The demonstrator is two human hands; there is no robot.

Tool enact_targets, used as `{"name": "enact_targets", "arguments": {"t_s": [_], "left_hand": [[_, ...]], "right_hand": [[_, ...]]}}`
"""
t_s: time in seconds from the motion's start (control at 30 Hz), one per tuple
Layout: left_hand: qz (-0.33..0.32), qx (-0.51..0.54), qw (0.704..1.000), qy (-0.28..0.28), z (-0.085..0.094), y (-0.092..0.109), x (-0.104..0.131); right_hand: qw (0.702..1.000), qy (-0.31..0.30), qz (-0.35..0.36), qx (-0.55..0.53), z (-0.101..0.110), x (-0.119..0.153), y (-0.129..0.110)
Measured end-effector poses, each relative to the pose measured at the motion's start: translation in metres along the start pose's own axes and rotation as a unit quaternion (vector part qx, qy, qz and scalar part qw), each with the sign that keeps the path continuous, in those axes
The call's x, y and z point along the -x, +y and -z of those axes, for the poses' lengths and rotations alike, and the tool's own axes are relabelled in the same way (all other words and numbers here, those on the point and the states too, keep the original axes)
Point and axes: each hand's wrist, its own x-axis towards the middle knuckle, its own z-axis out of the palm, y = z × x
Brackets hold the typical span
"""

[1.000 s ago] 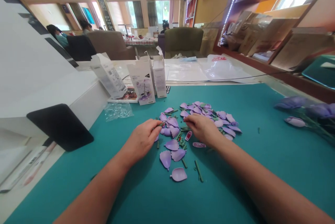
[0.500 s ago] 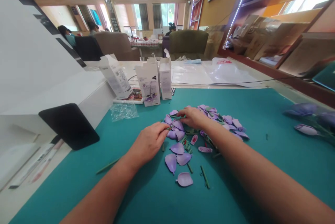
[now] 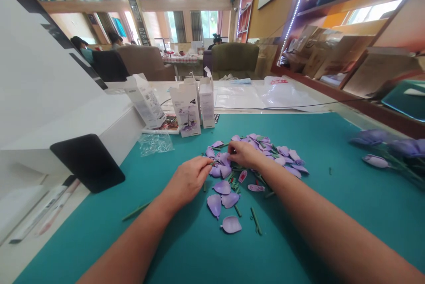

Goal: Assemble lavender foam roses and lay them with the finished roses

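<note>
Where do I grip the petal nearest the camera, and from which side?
Probably best by the small tab, coming from the left: it juts leftward off the broad, cupped petal, while a green stem lies to the right.

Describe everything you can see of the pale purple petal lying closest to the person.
The petal is pale lilac, broad and cupped like a shallow scoop, and looks like smooth moulded plastic. A small stub sticks out at its left end. It lies on the teal mat, hollow side apparently up, apart from the other petals. Only the mat seems to touch it.
</note>
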Motion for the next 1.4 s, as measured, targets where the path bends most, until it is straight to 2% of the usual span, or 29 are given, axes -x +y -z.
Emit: {"name": "enact_targets", "arguments": {"t_s": [0.2, 0.37, 0.7, 1.0, 1.3, 1.37, 1.4], "left_hand": [[-0.002, 0.002, 1.000, -0.009, 0.001, 0.003, 0.001], [-0.004, 0.007, 1.000, -0.014, 0.000, 0.003, 0.000], [-0.013, 0.000, 1.000, -0.020, -0.002, 0.003, 0.000], [-0.027, -0.011, 1.000, -0.012, -0.003, 0.003, 0.001], [-0.021, -0.021, 0.999, -0.018, -0.003, 0.004, 0.002], [-0.022, -0.026, 0.999, -0.020, -0.004, 0.006, 0.002], [-0.024, -0.029, 0.999, -0.020, -0.004, 0.006, 0.003]], "right_hand": [[1.000, -0.014, 0.005, -0.011, -0.003, 0.002, 0.007], [0.999, -0.027, 0.030, 0.018, -0.006, 0.000, 0.001], [0.995, -0.019, 0.035, 0.090, -0.004, 0.012, -0.006], [0.996, -0.002, 0.037, 0.078, -0.006, 0.017, -0.004], [0.996, 0.060, 0.008, -0.058, 0.004, 0.037, 0.006], [0.981, 0.079, -0.013, -0.175, 0.003, 0.044, 0.006], [0.960, 0.085, -0.024, -0.266, 0.003, 0.049, 0.006]]}}
